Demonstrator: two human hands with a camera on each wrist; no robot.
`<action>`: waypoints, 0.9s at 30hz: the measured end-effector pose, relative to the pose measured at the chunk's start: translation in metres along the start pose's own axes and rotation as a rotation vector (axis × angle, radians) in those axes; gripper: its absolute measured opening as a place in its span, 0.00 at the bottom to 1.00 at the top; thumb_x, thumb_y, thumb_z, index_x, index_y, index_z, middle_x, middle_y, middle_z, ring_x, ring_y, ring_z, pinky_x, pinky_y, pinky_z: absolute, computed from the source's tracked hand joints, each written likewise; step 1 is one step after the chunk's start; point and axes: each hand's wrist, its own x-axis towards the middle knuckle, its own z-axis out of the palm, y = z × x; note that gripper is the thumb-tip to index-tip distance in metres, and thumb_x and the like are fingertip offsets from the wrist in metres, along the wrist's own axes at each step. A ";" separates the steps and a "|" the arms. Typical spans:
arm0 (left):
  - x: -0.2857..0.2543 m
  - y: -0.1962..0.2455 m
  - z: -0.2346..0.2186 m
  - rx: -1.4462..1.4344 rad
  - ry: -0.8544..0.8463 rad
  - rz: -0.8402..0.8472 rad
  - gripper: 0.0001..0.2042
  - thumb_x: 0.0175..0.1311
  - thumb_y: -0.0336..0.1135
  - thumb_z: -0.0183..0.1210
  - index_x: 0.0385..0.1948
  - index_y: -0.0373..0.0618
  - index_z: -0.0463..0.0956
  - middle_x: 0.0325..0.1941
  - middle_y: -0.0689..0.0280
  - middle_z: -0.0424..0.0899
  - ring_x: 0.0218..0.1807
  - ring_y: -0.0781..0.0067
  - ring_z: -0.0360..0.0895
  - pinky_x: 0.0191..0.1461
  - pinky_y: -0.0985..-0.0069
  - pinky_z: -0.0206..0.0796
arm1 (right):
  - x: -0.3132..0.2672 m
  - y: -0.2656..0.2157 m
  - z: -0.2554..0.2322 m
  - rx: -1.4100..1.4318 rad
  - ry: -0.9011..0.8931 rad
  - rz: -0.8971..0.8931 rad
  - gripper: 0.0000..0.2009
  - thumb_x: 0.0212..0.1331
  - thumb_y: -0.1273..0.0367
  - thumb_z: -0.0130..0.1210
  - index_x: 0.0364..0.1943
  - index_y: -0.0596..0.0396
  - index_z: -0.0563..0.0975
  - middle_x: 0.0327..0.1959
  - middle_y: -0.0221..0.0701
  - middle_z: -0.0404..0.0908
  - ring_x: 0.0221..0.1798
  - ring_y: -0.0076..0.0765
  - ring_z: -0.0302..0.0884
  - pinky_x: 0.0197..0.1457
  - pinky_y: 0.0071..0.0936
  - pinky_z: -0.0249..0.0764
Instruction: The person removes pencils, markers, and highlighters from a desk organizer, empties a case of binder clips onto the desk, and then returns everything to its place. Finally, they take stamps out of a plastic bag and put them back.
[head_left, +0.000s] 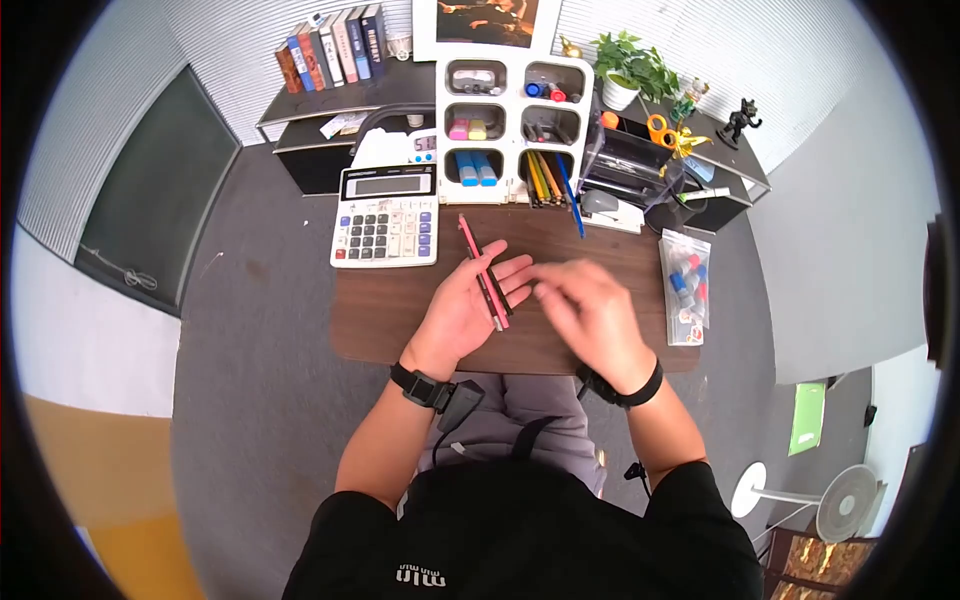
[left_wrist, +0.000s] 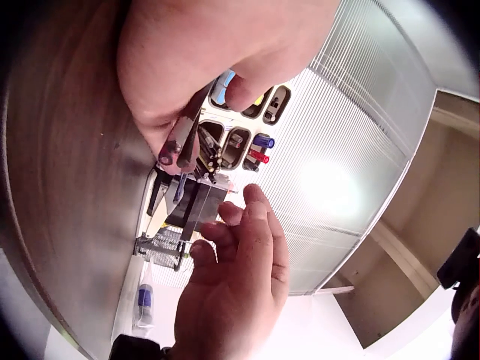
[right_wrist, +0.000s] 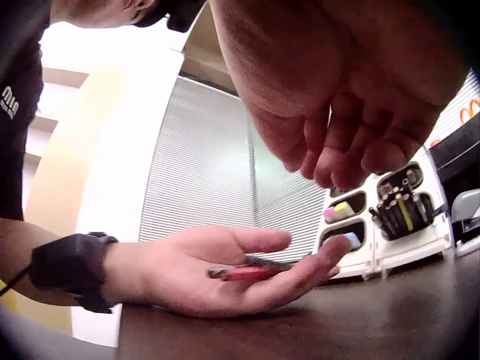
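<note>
Palm up above the desk, my left hand (head_left: pixel 462 305) carries a pink pen (head_left: pixel 481 268) and a dark pen (head_left: pixel 497 291) lying across its palm and relaxed fingers. In the right wrist view a red pen (right_wrist: pixel 244 273) and a dark one rest on that same hand (right_wrist: pixel 217 270). My right hand (head_left: pixel 598 320) hovers just beside the left fingertips, its fingers loosely bent and nothing visible in them. The left wrist view has the right hand (left_wrist: pixel 238 277) below the left hand (left_wrist: pixel 202 60), whose palm is partly hidden there.
A calculator (head_left: pixel 387 219) lies at the desk's left. Behind is a white organizer (head_left: pixel 513 128) with pencils (head_left: pixel 548 180), markers and highlighters (head_left: pixel 475 168). On the right are a clear bag of markers (head_left: pixel 686 288), a black holder with orange scissors (head_left: pixel 660 130) and a potted plant (head_left: pixel 620 92).
</note>
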 end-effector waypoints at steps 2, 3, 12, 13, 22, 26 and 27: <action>-0.001 0.001 0.002 0.020 -0.009 -0.017 0.24 0.81 0.39 0.47 0.73 0.40 0.63 0.70 0.43 0.75 0.72 0.46 0.74 0.75 0.53 0.68 | -0.013 -0.004 0.010 0.098 -0.117 0.033 0.12 0.61 0.73 0.67 0.49 0.55 0.84 0.38 0.39 0.87 0.41 0.50 0.85 0.46 0.43 0.81; -0.002 0.001 0.002 0.030 -0.014 -0.014 0.23 0.81 0.39 0.47 0.73 0.40 0.63 0.71 0.43 0.75 0.72 0.46 0.73 0.75 0.53 0.68 | -0.018 -0.006 0.014 0.143 -0.179 0.086 0.13 0.61 0.72 0.67 0.50 0.54 0.83 0.38 0.39 0.86 0.41 0.51 0.85 0.44 0.43 0.82; -0.003 0.000 -0.001 0.099 -0.013 -0.032 0.24 0.82 0.39 0.47 0.74 0.39 0.63 0.69 0.44 0.77 0.71 0.47 0.75 0.73 0.54 0.70 | -0.024 0.005 0.030 0.178 -0.108 0.004 0.11 0.62 0.74 0.66 0.49 0.55 0.85 0.40 0.38 0.88 0.41 0.45 0.87 0.44 0.37 0.82; -0.003 0.001 -0.002 0.096 -0.016 -0.027 0.24 0.82 0.39 0.47 0.74 0.39 0.63 0.69 0.45 0.77 0.71 0.48 0.76 0.73 0.54 0.71 | -0.023 0.002 0.024 0.194 -0.095 0.033 0.10 0.62 0.74 0.66 0.47 0.55 0.85 0.40 0.38 0.88 0.41 0.47 0.87 0.45 0.38 0.83; -0.001 0.002 0.002 0.059 0.033 -0.031 0.24 0.81 0.42 0.48 0.73 0.39 0.65 0.66 0.46 0.79 0.68 0.49 0.78 0.72 0.55 0.72 | 0.005 -0.001 -0.009 0.066 0.247 0.059 0.09 0.66 0.74 0.64 0.47 0.59 0.86 0.42 0.41 0.90 0.43 0.45 0.89 0.47 0.34 0.84; -0.003 0.003 0.005 0.096 0.064 -0.017 0.25 0.81 0.43 0.48 0.73 0.40 0.65 0.67 0.46 0.77 0.67 0.50 0.78 0.73 0.55 0.71 | 0.035 0.018 0.002 0.049 0.236 0.139 0.09 0.66 0.73 0.63 0.48 0.60 0.85 0.38 0.45 0.88 0.38 0.52 0.88 0.43 0.39 0.83; -0.003 0.003 0.005 0.109 0.058 -0.013 0.25 0.81 0.43 0.48 0.73 0.40 0.65 0.67 0.46 0.77 0.67 0.50 0.78 0.73 0.55 0.71 | 0.042 0.024 0.006 0.054 0.249 0.132 0.09 0.66 0.73 0.63 0.48 0.60 0.85 0.38 0.45 0.88 0.38 0.52 0.88 0.43 0.39 0.83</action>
